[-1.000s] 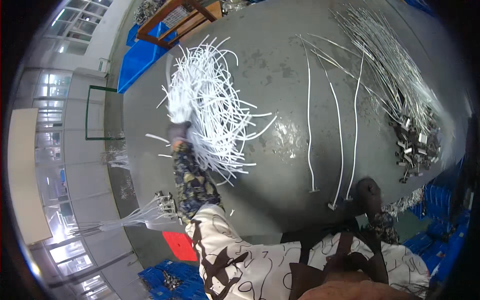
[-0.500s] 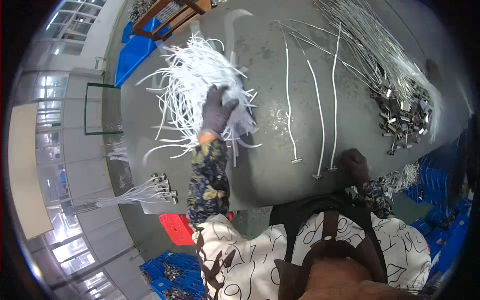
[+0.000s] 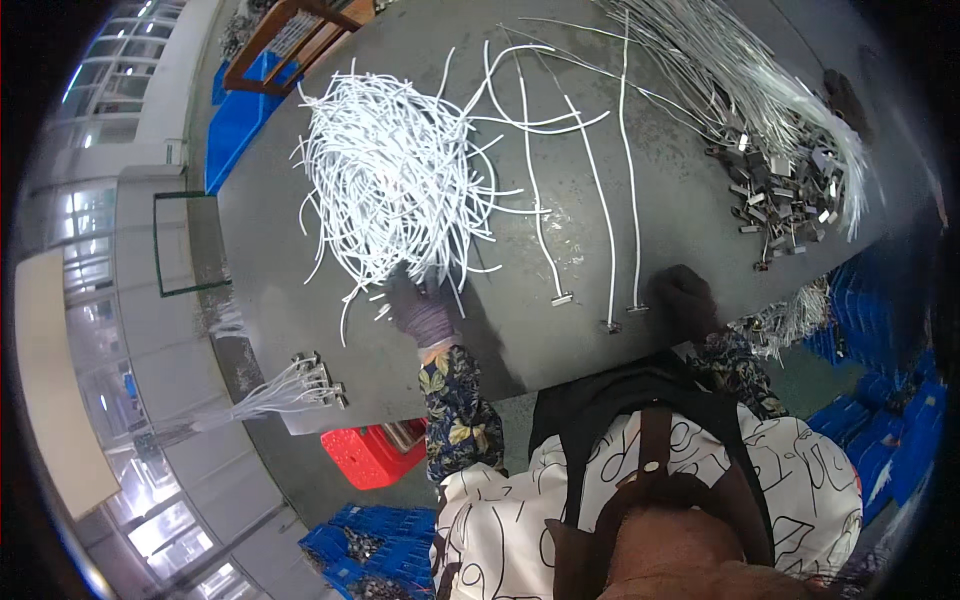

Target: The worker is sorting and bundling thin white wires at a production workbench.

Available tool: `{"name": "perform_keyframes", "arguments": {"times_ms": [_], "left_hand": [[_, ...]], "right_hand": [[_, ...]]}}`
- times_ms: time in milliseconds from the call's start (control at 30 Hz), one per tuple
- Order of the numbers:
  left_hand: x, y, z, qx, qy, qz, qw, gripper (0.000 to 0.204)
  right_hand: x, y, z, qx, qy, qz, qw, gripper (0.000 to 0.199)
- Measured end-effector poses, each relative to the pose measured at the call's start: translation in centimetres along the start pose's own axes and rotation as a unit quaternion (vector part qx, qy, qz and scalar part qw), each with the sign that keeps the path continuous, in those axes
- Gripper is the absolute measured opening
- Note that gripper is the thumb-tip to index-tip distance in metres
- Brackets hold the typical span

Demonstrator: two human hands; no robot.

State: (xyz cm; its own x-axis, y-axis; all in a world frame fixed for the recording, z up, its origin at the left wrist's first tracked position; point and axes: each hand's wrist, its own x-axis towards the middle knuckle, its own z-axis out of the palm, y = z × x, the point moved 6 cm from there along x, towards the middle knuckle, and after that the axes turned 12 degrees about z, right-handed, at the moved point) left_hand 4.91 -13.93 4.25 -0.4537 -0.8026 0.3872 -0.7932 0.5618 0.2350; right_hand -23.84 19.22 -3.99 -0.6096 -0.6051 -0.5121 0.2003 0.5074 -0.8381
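Note:
A big tangled heap of thin white tubes (image 3: 385,185) lies on the left of the grey table. My left hand (image 3: 422,308), in a dark purple glove, touches its near edge; the fingers look apart, though their tips are partly lost among the tubes. Farther right, three long thin wires in white sleeves (image 3: 597,185) lie lengthwise, each with a small metal connector (image 3: 562,298) at its near end. Beside these ends, my right hand (image 3: 683,303), gloved and dark, rests with curled fingers; anything inside is hidden.
A thick bundle of wires with connectors (image 3: 790,185) covers the far right of the table (image 3: 330,360). At the near left corner lies a smaller wire bundle (image 3: 300,385). A red stool (image 3: 372,458) and blue crates (image 3: 365,540) stand below. A wooden frame (image 3: 290,45) is at the far left.
My left hand has drawn back from the middle of the tube heap to its near edge. The tubes, blurred before, now lie still, some reaching over the wires. My right hand stays by the connectors.

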Motion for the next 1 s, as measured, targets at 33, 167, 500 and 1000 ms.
{"name": "perform_keyframes", "arguments": {"times_ms": [33,167,500,1000], "left_hand": [[0.1,0.5,-1.0,0.078,0.07,0.061,0.993,0.043],[-0.9,-3.8,3.6,0.174,-0.242,0.021,0.954,0.038],[-12.6,9.6,8.2,-0.334,-0.325,0.093,0.88,0.022],[3.1,17.6,-1.5,-0.606,-0.1,0.04,0.788,0.027]], "right_hand": [[-0.1,-0.2,0.1,-0.033,0.011,-0.004,0.999,0.017],[-0.3,-0.1,0.4,-0.033,0.034,0.008,0.999,0.015],[0.0,0.7,-0.1,-0.052,0.07,0.121,0.989,0.016],[-5.2,-1.2,-14.5,-0.19,0.498,0.019,0.846,0.043]]}}
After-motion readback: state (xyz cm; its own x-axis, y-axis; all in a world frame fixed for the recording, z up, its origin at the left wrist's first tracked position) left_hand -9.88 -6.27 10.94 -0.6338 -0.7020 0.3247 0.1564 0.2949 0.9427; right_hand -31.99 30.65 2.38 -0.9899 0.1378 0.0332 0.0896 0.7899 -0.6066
